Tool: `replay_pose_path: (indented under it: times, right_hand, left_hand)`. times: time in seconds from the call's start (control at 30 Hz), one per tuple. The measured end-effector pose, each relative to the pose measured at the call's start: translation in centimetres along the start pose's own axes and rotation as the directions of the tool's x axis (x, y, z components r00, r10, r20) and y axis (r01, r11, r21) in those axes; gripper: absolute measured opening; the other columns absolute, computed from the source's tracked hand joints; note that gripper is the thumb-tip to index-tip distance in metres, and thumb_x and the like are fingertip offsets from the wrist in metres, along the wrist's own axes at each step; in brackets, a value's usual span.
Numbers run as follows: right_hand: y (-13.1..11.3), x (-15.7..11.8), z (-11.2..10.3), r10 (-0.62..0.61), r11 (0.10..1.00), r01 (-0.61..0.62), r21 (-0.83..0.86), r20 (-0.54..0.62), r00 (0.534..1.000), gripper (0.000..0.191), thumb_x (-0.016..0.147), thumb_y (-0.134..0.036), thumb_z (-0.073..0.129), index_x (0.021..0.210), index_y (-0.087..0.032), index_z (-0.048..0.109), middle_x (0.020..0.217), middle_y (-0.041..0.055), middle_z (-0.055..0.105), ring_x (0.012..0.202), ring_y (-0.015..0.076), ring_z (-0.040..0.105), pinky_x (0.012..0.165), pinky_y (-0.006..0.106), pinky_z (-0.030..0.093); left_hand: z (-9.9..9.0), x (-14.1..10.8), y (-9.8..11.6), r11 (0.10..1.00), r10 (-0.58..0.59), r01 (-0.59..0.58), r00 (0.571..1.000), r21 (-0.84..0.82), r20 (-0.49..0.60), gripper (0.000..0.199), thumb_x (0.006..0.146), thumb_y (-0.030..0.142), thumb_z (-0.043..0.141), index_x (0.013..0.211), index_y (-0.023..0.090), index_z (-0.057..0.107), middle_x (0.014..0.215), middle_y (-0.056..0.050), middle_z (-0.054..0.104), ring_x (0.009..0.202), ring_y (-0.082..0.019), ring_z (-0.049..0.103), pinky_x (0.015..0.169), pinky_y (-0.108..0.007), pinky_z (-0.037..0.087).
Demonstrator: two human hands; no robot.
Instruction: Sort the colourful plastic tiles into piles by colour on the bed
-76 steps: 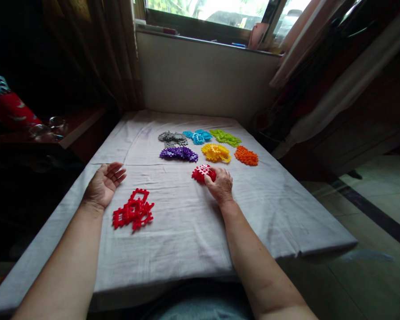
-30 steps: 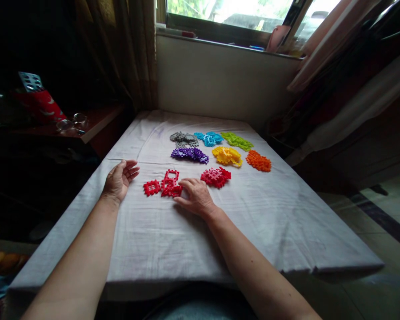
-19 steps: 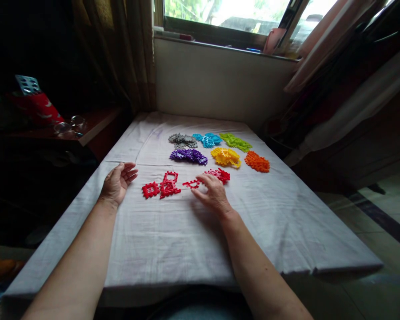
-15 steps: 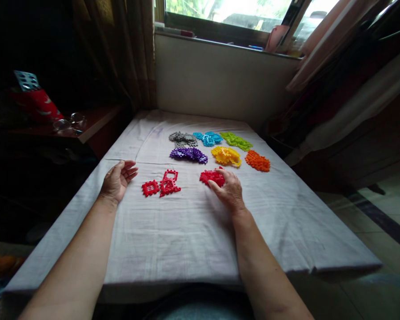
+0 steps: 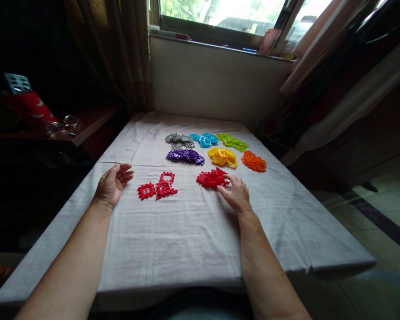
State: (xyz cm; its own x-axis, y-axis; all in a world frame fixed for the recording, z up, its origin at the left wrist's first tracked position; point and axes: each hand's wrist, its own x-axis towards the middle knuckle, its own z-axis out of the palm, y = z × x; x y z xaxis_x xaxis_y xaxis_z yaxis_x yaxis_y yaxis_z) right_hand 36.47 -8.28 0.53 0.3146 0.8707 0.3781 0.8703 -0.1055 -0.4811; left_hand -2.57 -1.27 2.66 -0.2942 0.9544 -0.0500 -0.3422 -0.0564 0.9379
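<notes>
My left hand (image 5: 114, 183) rests palm up on the cloth with its fingers loosely spread and holds nothing. To its right lie a square red piece (image 5: 146, 190) and a small cluster of red pieces (image 5: 166, 187). My right hand (image 5: 236, 193) is at the right edge of a red pile (image 5: 210, 178), thumb and fingers apart around its end; whether it grips a piece cannot be made out. Behind are a purple pile (image 5: 185, 156), a yellow pile (image 5: 222, 157), an orange pile (image 5: 254, 161), a grey pile (image 5: 179, 140), a blue pile (image 5: 205, 140) and a green pile (image 5: 232, 142).
A white cloth covers the table (image 5: 173, 240). On a dark side table (image 5: 86, 126) at the left are eyeglasses (image 5: 62, 127) and a red patterned container (image 5: 31, 108). A wall and window stand behind, with hanging clothes (image 5: 326, 115) at the right.
My right hand has drawn back a little to the right, uncovering more of the red pile. My left hand keeps much the same pose. The whole view has shifted slightly.
</notes>
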Motion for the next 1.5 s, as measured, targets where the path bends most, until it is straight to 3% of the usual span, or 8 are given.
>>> replay_pose_path:
  times: [0.17,0.3,0.5,0.77,0.97,1.17,1.3,1.5]
  right_hand:
    - [-0.3,0.0,0.0,-0.031,0.999,0.032,0.016,-0.027,0.999,0.039,0.075,-0.032,0.068,0.114,-0.024,0.07,0.119,0.0101,0.068,0.111,0.0299,0.059,0.095,0.047,0.046]
    - [-3.0,-0.6,0.1,-0.157,0.985,0.162,0.067,-0.065,0.985,0.028,0.083,-0.029,0.062,0.109,-0.023,0.071,0.121,0.0098,0.069,0.112,0.0278,0.059,0.098,0.045,0.045]
    - [-10.2,-2.5,1.5,-0.467,0.884,0.454,0.112,0.27,0.842,0.03,0.088,-0.03,0.063,0.116,-0.024,0.07,0.123,0.0076,0.07,0.113,0.0252,0.06,0.095,0.039,0.045]
    - [-13.7,-2.9,3.5,-0.488,0.866,0.486,0.117,0.401,0.775,0.044,0.089,-0.034,0.065,0.132,-0.024,0.062,0.131,0.0072,0.066,0.117,0.0246,0.058,0.098,0.037,0.045]
    - [-14.1,-2.9,4.4,-0.508,0.855,0.505,0.122,0.398,0.764,0.018,0.093,-0.033,0.062,0.104,-0.028,0.076,0.114,0.0031,0.072,0.107,0.0225,0.061,0.091,0.035,0.045]
    - [-11.8,-2.7,3.4,-0.474,0.876,0.44,0.197,0.183,0.861,0.015,0.089,-0.031,0.067,0.1,-0.028,0.076,0.112,0.004,0.072,0.105,0.0204,0.062,0.092,0.033,0.044]
    - [-6.8,-1.1,1.2,-0.255,0.951,0.257,0.174,-0.033,0.966,0.018,0.09,-0.034,0.061,0.099,-0.026,0.075,0.108,0.0064,0.072,0.104,0.0224,0.061,0.094,0.036,0.045]
    - [-0.1,0.1,-1.4,0.093,0.995,-0.09,0.037,-0.095,0.991,0.024,0.088,-0.038,0.058,0.097,-0.022,0.072,0.097,0.007,0.073,0.091,0.0226,0.062,0.088,0.035,0.044]
  left_hand:
    - [-0.1,0.1,0.0,1.0,0.001,-0.001,1.0,0.004,0.007,0.022,0.073,0.04,0.065,0.081,0.02,0.071,0.09,-0.005,0.076,0.081,-0.019,0.07,0.077,-0.032,0.057]
    - [0.0,0.0,0.0,1.0,-0.01,0.01,1.0,-0.001,0.009,0.023,0.071,0.041,0.067,0.081,0.02,0.071,0.089,-0.004,0.075,0.081,-0.018,0.07,0.078,-0.031,0.057]
    - [0.0,0.0,-0.1,1.0,0.0,-0.001,1.0,0.019,0.031,0.029,0.067,0.045,0.071,0.083,0.02,0.069,0.089,-0.003,0.074,0.082,-0.018,0.069,0.079,-0.032,0.056]
    - [0.1,-0.1,0.1,0.999,-0.001,0.0,0.999,0.035,0.033,0.029,0.067,0.046,0.07,0.082,0.021,0.069,0.091,-0.003,0.074,0.084,-0.019,0.069,0.081,-0.033,0.056]
    - [0.3,-0.2,0.3,1.0,-0.029,0.029,0.999,0.007,0.014,0.028,0.065,0.044,0.072,0.08,0.021,0.07,0.089,-0.002,0.075,0.083,-0.018,0.068,0.079,-0.032,0.056]
    - [0.1,-0.1,0.3,1.0,-0.025,0.025,1.0,0.019,0.015,0.025,0.067,0.042,0.07,0.08,0.021,0.07,0.089,-0.003,0.075,0.082,-0.018,0.068,0.079,-0.033,0.056]
    - [0.1,-0.1,0.2,0.999,-0.019,0.018,1.0,0.026,0.02,0.024,0.069,0.042,0.068,0.081,0.02,0.071,0.089,-0.003,0.075,0.082,-0.018,0.068,0.08,-0.032,0.056]
    - [0.2,-0.1,0.2,0.999,-0.031,0.031,0.999,0.025,0.017,0.021,0.071,0.039,0.068,0.08,0.02,0.071,0.088,-0.003,0.075,0.081,-0.017,0.068,0.079,-0.031,0.055]
